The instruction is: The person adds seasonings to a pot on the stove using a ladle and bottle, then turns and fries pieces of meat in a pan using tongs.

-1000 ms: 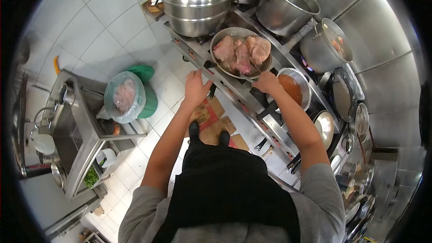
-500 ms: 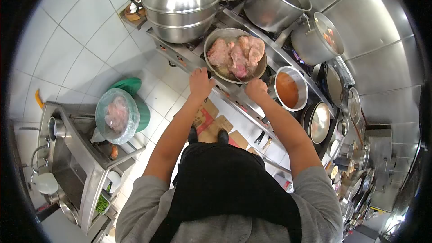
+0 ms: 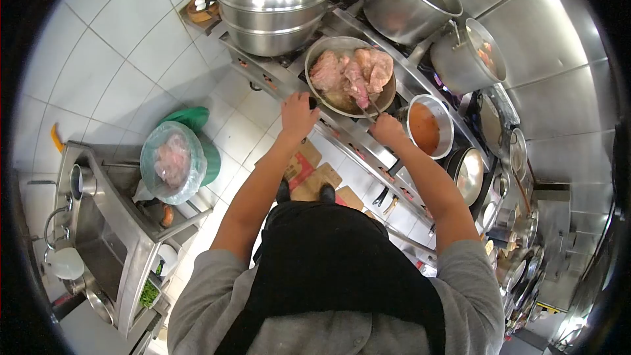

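Several large pieces of pale pink meat [image 3: 358, 72] lie in a wide pan [image 3: 315, 49] on the stove, with some liquid around them. My left hand [image 3: 299, 115] is closed round the pan's dark handle [image 3: 313, 102] at the near left rim. In my closed right hand [image 3: 389, 130], at the near right rim, are thin metal tongs [image 3: 373, 110]. Their tips reach over the rim to the lower end of the meat. Just right of that hand stands a pot of orange-red sauce [image 3: 424, 128].
A large domed steel steamer [image 3: 273, 6] stands left of the pan. Behind it are two deep pots, one a tall stockpot [image 3: 411, 10]. A green bin [image 3: 209, 164] lined with plastic holds pale meat, beside a steel sink [image 3: 98, 236]. Flattened cardboard [image 3: 315, 181] covers floor tiles.
The tongs now show clearly between my right hand and the meat, whose pieces have shifted slightly in the pan. My left hand stays on the handle. The whole view has shifted a little.
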Motion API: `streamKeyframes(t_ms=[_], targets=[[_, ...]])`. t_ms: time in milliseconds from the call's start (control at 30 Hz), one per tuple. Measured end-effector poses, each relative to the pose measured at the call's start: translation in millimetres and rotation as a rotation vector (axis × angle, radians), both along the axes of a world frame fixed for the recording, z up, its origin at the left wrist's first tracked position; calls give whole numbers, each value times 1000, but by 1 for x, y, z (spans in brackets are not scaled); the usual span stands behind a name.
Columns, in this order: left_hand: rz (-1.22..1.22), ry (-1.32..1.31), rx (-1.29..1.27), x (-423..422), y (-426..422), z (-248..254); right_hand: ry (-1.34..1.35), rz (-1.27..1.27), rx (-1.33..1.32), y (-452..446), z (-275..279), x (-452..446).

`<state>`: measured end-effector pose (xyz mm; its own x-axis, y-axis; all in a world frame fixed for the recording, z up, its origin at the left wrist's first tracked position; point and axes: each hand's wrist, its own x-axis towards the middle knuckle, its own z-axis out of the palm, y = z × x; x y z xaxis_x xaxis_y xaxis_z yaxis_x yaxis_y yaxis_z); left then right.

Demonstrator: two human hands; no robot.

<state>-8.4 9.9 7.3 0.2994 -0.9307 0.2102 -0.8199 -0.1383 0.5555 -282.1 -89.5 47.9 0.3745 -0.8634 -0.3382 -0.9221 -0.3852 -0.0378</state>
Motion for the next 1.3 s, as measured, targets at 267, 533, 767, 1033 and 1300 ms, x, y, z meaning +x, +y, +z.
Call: streamKeyframes(t_ms=[267,533,767,1033,1300], targets=[[0,52,36,-3,5,-2,61,356,126,-27,0,-6],[42,2,98,-5,-4,-2,-39,43,69,-25,-11,0],[61,-18,32,-4,-6,-3,-121,-66,60,-19,-20,0],[38,-10,15,-2,-8,-10,-73,177,138,-22,40,-2],[70,3,5,-8,-5,-8,-229,-49,282,-64,76,-6]])
